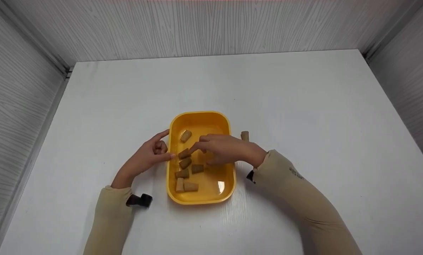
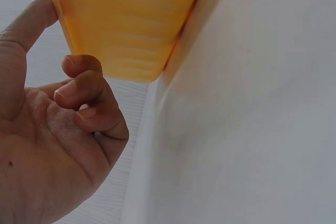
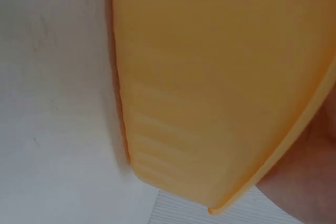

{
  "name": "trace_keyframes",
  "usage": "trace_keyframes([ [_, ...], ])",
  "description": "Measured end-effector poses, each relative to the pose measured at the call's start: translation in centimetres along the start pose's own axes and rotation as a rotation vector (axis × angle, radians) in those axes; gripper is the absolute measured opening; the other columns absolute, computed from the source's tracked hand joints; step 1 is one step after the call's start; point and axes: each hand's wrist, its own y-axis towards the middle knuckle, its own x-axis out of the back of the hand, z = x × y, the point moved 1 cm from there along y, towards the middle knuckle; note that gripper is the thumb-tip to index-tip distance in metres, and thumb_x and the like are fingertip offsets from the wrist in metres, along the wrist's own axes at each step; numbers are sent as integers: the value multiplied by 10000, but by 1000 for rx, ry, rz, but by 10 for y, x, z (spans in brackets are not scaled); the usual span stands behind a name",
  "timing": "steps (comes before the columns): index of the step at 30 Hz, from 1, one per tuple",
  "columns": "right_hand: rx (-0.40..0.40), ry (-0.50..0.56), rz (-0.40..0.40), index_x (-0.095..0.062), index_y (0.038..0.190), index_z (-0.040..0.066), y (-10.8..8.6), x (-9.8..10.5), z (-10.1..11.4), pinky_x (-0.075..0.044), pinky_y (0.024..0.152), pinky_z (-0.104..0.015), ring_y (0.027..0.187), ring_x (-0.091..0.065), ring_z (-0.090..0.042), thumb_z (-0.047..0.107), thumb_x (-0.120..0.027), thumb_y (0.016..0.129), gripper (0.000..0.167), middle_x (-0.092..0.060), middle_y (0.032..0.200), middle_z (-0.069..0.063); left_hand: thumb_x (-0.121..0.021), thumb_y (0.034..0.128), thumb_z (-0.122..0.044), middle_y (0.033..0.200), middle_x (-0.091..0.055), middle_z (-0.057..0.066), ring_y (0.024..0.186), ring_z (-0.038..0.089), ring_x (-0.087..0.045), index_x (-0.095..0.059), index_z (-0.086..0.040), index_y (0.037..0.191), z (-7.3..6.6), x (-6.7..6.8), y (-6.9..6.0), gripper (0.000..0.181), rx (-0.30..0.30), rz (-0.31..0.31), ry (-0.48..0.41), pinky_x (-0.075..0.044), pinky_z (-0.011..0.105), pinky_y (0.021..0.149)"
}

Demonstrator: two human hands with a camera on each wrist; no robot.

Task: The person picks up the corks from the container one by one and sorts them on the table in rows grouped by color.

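Observation:
A yellow plastic tub (image 1: 201,202) stands on the white table with several small tapered brown corks in it. My left hand (image 1: 151,154) is at the tub's left side, thumb and index finger reaching to the rim. The left wrist view shows the other fingers curled in beside the tub wall (image 2: 126,30). My right hand (image 1: 224,147) reaches over the right rim into the tub, a fingertip at one cork (image 1: 184,153); the thumb is apart from it. Another cork (image 1: 186,136) lies above that one, and a cork (image 1: 197,168) sits below. In the right wrist view the tub wall hides the right fingers.
One cork (image 1: 245,135) is outside the tub, just right of it, partly behind the right wrist. Grey wood-grain panels (image 1: 211,28) border the table at the back and both sides. Beige sleeves cover both forearms, with black camera mounts (image 1: 139,200) at the wrists.

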Motion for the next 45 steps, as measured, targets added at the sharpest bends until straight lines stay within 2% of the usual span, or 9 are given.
trace_keyframes([
  [6,-9,-62,61,-567,1327,276,7,-6,1,-462,868,-338,957,-514,-187,176,-645,917,430,-566,1119,-49,-718,871,-210,801,-458,9,670,80,-402,-299,-115,1509,2,0,-1,770,7,1,11,-357,203,629],
  [11,-2,-99,82,-529,1362,379,10,-9,2,-457,783,-292,916,-502,-153,215,-650,927,480,-577,1130,-12,-715,873,-212,803,-455,10,672,83,-401,-299,-121,1509,3,0,-1,765,4,2,11,-354,206,630],
  [18,23,-155,100,-544,1302,499,15,-12,1,-377,648,-258,837,-468,-136,205,-627,929,483,-577,1078,35,-718,867,-185,788,-457,4,649,68,-392,-304,-118,1506,2,0,0,764,-6,5,-23,-352,203,614],
  [28,36,-219,116,-543,1316,482,18,-14,1,-358,630,-250,811,-453,-137,244,-618,941,450,-570,1026,29,-722,867,-206,797,-468,16,664,84,-407,-298,-123,1512,3,0,1,776,-3,0,3,-359,206,624],
  [33,18,-210,117,-539,1312,491,20,-15,1,-369,650,-265,829,-463,-148,366,-549,976,358,-549,993,23,-720,870,-206,801,-468,16,658,79,-406,-297,-120,1512,2,0,1,774,0,1,4,-361,202,622],
  [38,11,-211,119,-526,1319,499,22,-18,1,-395,688,-271,851,-472,-150,373,-513,991,352,-554,1005,30,-717,870,-191,805,-464,16,664,79,-403,-289,-109,1514,2,0,0,778,9,-1,0,-358,198,626],
  [43,-23,-183,115,-567,1295,454,23,-18,1,-402,695,-276,832,-478,-166,396,-501,991,316,-540,976,17,-720,867,-187,804,-458,13,662,76,-399,-291,-106,1511,1,0,0,778,9,-1,-9,-355,199,624],
  [45,-11,-173,102,-580,1289,436,22,-17,0,-398,676,-275,820,-481,-168,408,-505,988,311,-547,969,15,-721,866,-191,803,-457,13,658,77,-399,-296,-113,1510,1,0,0,776,9,-1,-10,-355,201,619],
])
